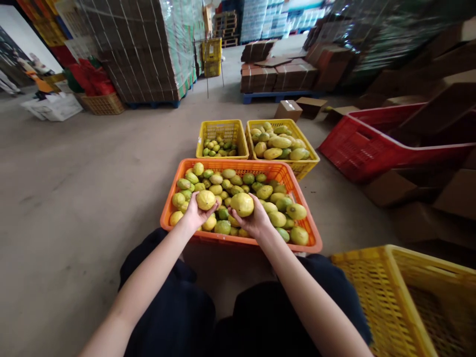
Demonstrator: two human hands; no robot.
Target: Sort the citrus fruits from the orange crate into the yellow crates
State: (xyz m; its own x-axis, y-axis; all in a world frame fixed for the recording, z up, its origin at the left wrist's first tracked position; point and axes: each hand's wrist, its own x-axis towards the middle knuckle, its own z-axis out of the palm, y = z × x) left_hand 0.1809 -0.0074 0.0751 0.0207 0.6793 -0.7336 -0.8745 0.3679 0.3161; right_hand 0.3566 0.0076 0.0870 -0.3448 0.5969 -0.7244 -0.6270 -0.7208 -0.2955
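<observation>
My left hand (199, 212) is closed around a yellow papaya (206, 200), its end turned toward me. In my right hand (255, 220) sits another, slightly larger yellow papaya (242, 204). Both hands are over a wide orange crate (241, 240), with the two fruits a short gap apart. Many green and yellow papayas (265, 192) lie loose in that crate, partly hidden by my hands.
Behind the orange crate stand a yellow crate (241, 139) with small greenish fruit and another yellow crate (312, 159) heaped with longer papayas. A yellow crate (366, 277) is at my right. Beyond it are a red crate (344, 144) and cardboard boxes (459, 198).
</observation>
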